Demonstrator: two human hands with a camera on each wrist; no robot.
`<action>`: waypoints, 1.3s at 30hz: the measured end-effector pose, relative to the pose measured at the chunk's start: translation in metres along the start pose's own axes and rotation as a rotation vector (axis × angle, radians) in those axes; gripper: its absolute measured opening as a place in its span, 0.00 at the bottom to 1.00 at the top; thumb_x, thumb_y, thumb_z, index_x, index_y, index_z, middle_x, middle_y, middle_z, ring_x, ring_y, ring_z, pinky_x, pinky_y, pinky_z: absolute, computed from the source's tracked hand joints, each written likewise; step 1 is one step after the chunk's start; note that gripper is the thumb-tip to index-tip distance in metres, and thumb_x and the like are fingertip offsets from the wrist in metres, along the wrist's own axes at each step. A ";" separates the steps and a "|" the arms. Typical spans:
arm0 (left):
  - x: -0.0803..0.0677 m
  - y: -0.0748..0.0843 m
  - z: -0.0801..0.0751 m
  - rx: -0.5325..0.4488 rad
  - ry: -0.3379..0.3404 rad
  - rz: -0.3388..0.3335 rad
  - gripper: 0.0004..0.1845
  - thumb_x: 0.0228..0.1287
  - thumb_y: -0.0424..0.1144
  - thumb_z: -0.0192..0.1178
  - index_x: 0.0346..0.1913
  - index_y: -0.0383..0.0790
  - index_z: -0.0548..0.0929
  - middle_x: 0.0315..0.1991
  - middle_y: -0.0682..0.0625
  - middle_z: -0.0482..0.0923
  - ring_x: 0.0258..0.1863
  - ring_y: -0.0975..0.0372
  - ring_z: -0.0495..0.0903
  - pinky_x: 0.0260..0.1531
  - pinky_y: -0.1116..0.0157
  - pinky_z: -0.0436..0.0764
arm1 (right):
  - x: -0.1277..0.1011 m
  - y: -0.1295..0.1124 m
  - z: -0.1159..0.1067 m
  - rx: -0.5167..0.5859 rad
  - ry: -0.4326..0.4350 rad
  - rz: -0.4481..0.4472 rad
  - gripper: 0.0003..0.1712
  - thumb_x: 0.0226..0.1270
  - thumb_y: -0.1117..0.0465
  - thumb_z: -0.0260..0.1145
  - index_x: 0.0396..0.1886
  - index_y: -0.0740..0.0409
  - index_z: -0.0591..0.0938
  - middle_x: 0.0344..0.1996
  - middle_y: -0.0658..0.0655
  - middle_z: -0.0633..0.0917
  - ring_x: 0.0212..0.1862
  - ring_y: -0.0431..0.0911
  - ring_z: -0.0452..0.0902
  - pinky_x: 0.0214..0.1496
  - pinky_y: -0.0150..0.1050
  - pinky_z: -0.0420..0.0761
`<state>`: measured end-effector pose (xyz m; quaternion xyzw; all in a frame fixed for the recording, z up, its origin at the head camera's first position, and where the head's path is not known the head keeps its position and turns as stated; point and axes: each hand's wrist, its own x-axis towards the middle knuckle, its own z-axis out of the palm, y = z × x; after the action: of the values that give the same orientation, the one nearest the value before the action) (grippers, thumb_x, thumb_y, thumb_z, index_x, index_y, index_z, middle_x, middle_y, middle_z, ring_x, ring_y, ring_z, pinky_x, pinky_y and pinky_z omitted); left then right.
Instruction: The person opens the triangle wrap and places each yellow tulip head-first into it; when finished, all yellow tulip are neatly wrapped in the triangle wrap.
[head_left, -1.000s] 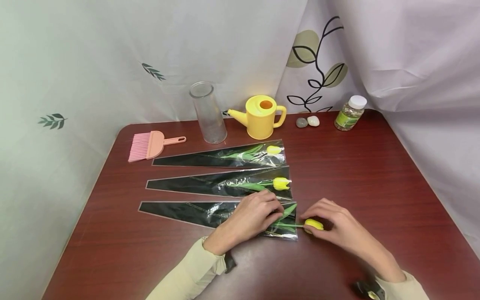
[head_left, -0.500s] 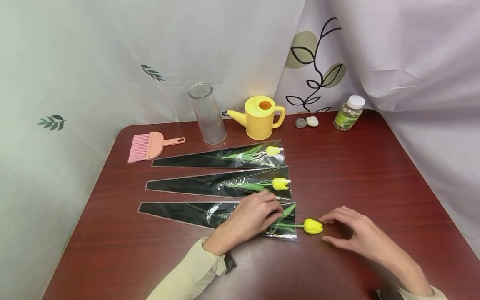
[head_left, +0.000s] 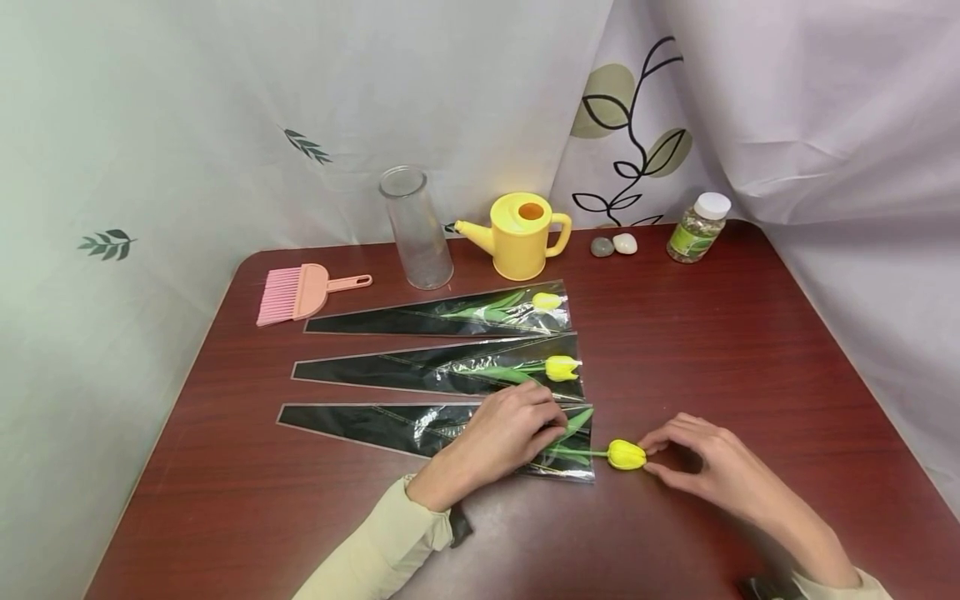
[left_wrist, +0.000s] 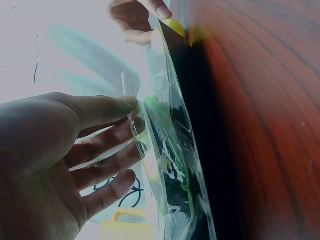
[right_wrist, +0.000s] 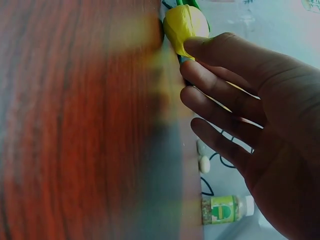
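A yellow tulip (head_left: 626, 455) lies with its bloom beyond the wide end of the nearest flower sleeve (head_left: 337, 419), which has a black back and a clear front. Its green leaves and stem run into the sleeve. Over that opening my left hand (head_left: 510, 423) pinches the edge of the clear film (left_wrist: 150, 165) between thumb and fingers, lifting it off the black back in the left wrist view. From the right, my right hand (head_left: 708, 462) pinches the bloom's tip, thumb (right_wrist: 197, 47) against the petals. The other fingers of that hand are spread loosely.
Two more sleeves, the middle one (head_left: 345, 369) and the far one (head_left: 360, 319), each hold a yellow tulip. Behind them stand a glass vase (head_left: 420, 237), a yellow watering can (head_left: 520, 242), two pebbles (head_left: 625, 242) and a lidded jar (head_left: 693, 236). A pink brush (head_left: 300, 292) lies left.
My right hand has slid right, from around the bloom to its tip, parting from it briefly and then closing on it. My left hand has stayed at the sleeve.
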<state>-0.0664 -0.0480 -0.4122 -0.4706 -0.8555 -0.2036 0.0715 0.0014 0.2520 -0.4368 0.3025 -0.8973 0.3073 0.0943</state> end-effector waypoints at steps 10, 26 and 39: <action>0.002 0.002 -0.002 0.017 -0.008 0.010 0.03 0.66 0.43 0.64 0.38 0.52 0.87 0.37 0.61 0.79 0.40 0.67 0.76 0.44 0.69 0.76 | 0.011 -0.001 0.004 0.051 -0.033 -0.006 0.21 0.48 0.63 0.79 0.40 0.40 0.84 0.35 0.35 0.81 0.38 0.31 0.76 0.40 0.25 0.74; 0.002 0.006 -0.004 0.006 -0.001 0.010 0.03 0.66 0.43 0.64 0.38 0.51 0.87 0.36 0.61 0.79 0.39 0.67 0.75 0.43 0.69 0.75 | 0.037 -0.013 0.019 0.107 -0.082 -0.039 0.15 0.55 0.60 0.76 0.41 0.41 0.85 0.36 0.35 0.82 0.38 0.32 0.77 0.39 0.26 0.74; 0.004 0.008 -0.005 0.005 -0.022 0.019 0.03 0.66 0.43 0.64 0.38 0.51 0.87 0.36 0.61 0.79 0.39 0.67 0.74 0.45 0.69 0.75 | 0.041 -0.017 0.022 0.158 -0.089 -0.043 0.14 0.56 0.61 0.76 0.41 0.43 0.85 0.36 0.37 0.83 0.40 0.33 0.78 0.42 0.26 0.74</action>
<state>-0.0624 -0.0434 -0.4044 -0.4809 -0.8522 -0.1957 0.0652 -0.0213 0.2078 -0.4313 0.3415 -0.8668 0.3614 0.0366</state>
